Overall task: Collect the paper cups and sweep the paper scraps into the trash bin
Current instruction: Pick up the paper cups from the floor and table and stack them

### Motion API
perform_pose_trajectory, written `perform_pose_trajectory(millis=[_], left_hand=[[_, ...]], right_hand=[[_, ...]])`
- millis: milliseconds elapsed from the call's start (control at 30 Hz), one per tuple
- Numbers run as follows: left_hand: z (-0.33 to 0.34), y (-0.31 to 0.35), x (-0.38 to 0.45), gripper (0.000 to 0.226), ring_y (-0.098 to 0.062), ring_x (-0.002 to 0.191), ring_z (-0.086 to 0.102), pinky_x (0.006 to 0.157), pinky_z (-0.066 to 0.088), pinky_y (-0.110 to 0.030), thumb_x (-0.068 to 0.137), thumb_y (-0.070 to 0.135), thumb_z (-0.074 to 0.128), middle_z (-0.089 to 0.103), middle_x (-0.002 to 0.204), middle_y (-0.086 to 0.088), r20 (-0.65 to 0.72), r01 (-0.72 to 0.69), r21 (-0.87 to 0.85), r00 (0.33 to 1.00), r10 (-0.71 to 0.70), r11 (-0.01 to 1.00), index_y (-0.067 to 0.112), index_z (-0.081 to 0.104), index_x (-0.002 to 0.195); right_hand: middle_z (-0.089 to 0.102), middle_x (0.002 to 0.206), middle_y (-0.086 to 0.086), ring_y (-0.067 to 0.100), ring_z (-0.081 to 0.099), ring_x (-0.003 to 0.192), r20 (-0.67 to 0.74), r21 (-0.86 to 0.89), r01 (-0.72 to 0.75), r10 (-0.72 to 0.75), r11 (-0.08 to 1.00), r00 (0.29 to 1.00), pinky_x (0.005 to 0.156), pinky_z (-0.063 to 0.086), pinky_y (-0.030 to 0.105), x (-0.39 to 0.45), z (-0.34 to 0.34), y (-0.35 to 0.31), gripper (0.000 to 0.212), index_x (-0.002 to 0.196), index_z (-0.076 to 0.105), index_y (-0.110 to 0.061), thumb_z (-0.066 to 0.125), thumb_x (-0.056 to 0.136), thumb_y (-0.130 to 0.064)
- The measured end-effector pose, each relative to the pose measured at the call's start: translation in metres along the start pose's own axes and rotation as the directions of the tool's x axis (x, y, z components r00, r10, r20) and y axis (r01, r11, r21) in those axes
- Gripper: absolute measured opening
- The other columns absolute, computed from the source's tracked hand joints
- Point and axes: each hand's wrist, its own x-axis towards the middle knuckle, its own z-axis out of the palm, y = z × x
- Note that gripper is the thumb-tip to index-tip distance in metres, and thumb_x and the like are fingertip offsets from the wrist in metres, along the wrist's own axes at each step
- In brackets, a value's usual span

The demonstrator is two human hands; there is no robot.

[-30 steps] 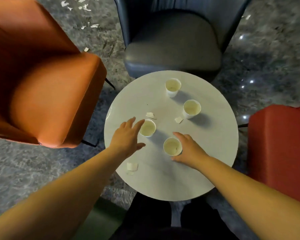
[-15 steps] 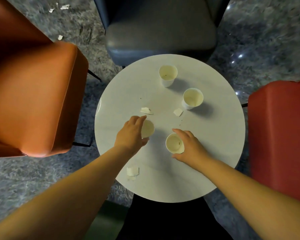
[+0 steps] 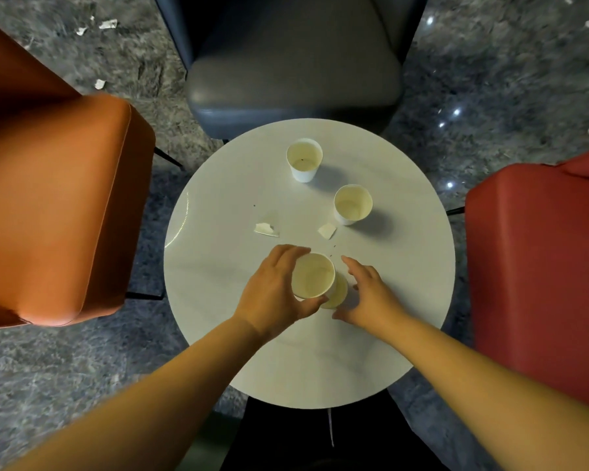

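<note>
Several white paper cups are on the round white table (image 3: 419, 266). My left hand (image 3: 272, 294) grips one paper cup (image 3: 312, 275), raised and overlapping a second cup (image 3: 339, 295) just to its right. My right hand (image 3: 368, 294) curls round that lower cup, which is mostly hidden. Two more cups stand upright farther back: one at the far middle (image 3: 304, 159) and one to the right (image 3: 352, 203). Two paper scraps lie between them and my hands, a left scrap (image 3: 266, 229) and a right scrap (image 3: 327, 230).
An orange armchair (image 3: 58, 212) stands to the left, a dark grey chair (image 3: 293, 62) behind the table and a red chair (image 3: 541, 266) to the right. More paper scraps (image 3: 108, 24) lie on the grey marbled floor at the far left.
My left hand closed on its cup, lifted it and carried it right over the cup in my right hand. The view shifted down and closer to the table.
</note>
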Motion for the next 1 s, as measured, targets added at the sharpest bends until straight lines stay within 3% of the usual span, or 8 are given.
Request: perform_pose_trajectory(millis=[167,467,600,733,800,867,933,1000], left_hand=[[0.018,0.006,0.017,0.086,-0.02,0.113,0.054,0.087,0.044,-0.023,0.065,0.046,0.085,0.051,0.134,0.0,0.044,-0.044,0.055,0.998,0.041,0.998,0.019,0.044,0.136],[0.035,0.007,0.019,0.089,-0.023,0.108,0.062,0.085,0.051,-0.03,0.065,0.054,0.082,0.059,0.132,0.0,0.033,-0.095,0.113,0.995,0.092,0.989,0.021,0.045,0.139],[0.046,-0.001,0.025,0.101,-0.021,0.129,0.048,0.098,0.047,-0.032,0.068,0.053,0.08,0.039,0.151,0.004,0.146,-0.12,0.205,0.985,0.091,0.971,0.024,0.028,0.149],[0.043,-0.003,0.033,0.12,-0.02,0.143,0.027,0.111,0.037,-0.038,0.063,0.065,0.074,0.014,0.161,0.004,0.291,-0.075,0.038,0.955,0.06,0.996,0.03,0.002,0.152],[0.036,-0.004,0.037,0.107,-0.018,0.141,0.031,0.111,0.037,-0.037,0.068,0.074,0.061,0.022,0.159,0.004,0.182,0.006,-0.094,0.983,0.012,0.996,0.031,0.011,0.152],[0.03,-0.004,0.045,0.09,-0.016,0.13,0.045,0.102,0.044,-0.034,0.076,0.07,0.054,0.035,0.152,0.004,0.012,0.105,-0.134,0.994,-0.105,0.985,0.028,0.024,0.15],[0.027,-0.003,0.063,0.075,-0.011,0.113,0.053,0.089,0.05,-0.031,0.081,0.059,0.057,0.044,0.143,0.002,-0.113,0.206,-0.152,0.968,-0.225,0.967,0.026,0.034,0.145],[0.029,0.001,0.089,0.064,-0.007,0.1,0.055,0.082,0.047,-0.027,0.085,0.05,0.063,0.049,0.138,0.002,-0.128,0.317,-0.211,0.929,-0.348,0.925,0.024,0.042,0.14]], right_hand=[[0.035,0.139,0.001,0.021,0.05,0.121,0.005,0.047,-0.013,0.013,0.999,1.0,0.095,0.048,0.036,-0.002,-0.023,0.013,0.087,0.148,0.023,-0.034,0.073,0.078,-0.024],[0.04,0.136,0.002,0.026,0.057,0.112,0.055,0.026,-0.024,0.023,0.999,0.998,0.093,0.051,0.042,0.009,-0.024,0.008,0.078,0.139,0.039,-0.031,0.078,0.072,-0.023],[0.039,0.138,-0.001,0.022,0.053,0.118,0.06,0.043,-0.006,0.004,0.999,0.998,0.095,0.051,0.038,0.011,-0.022,0.014,0.081,0.14,0.039,-0.032,0.081,0.071,-0.026],[0.035,0.14,-0.004,0.018,0.046,0.124,0.065,0.037,0.014,-0.017,0.999,0.998,0.097,0.047,0.036,0.014,-0.023,0.021,0.096,0.145,0.028,-0.037,0.083,0.067,-0.031],[0.034,0.14,-0.004,0.018,0.043,0.124,0.062,0.03,0.041,-0.042,0.999,0.997,0.097,0.045,0.034,0.016,-0.022,0.024,0.104,0.145,0.023,-0.04,0.086,0.062,-0.032],[0.031,0.142,-0.007,0.017,0.039,0.128,0.054,0.017,0.078,-0.079,0.997,0.995,0.097,0.041,0.029,0.017,-0.02,0.023,0.112,0.144,0.017,-0.044,0.088,0.058,-0.035],[0.026,0.145,-0.009,0.015,0.033,0.132,0.052,-0.011,0.137,-0.136,0.99,0.989,0.101,0.038,0.029,0.017,-0.017,0.02,0.118,0.144,0.011,-0.047,0.088,0.055,-0.041],[0.023,0.148,-0.01,0.015,0.029,0.136,0.053,-0.062,0.212,-0.209,0.975,0.976,0.108,0.036,0.033,0.017,-0.013,0.017,0.12,0.144,0.008,-0.047,0.088,0.055,-0.046]])
